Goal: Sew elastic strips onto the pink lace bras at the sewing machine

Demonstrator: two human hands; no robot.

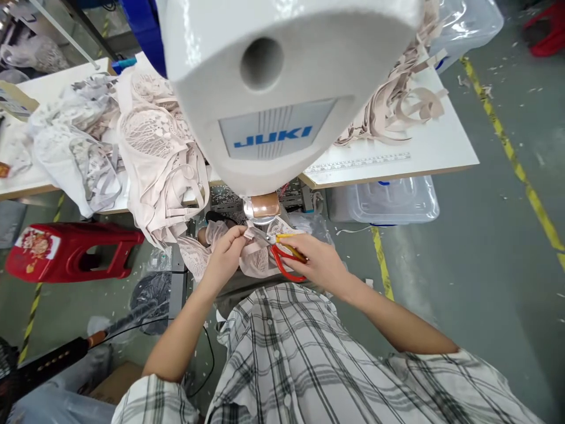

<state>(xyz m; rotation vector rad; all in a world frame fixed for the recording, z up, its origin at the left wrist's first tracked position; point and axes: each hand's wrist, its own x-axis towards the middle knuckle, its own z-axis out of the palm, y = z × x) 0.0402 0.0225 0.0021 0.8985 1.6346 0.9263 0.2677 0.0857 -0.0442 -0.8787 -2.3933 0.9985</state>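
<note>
Below the head of a white JUKI sewing machine, my right hand is closed on scissors with red and yellow handles. The blades point left, towards the fingertips of my left hand. Those fingers pinch the edge of a pale pink lace garment, which hangs between both hands over my lap. Whether the blades touch the fabric is too small to tell. A heap of pale pink lace bras drapes over the table edge left of the machine.
White lace garments lie farther left. Beige straps and a printed ruler are on the white right tabletop. A red stool stands at left, a clear bin under the right table, a black fan at lower left.
</note>
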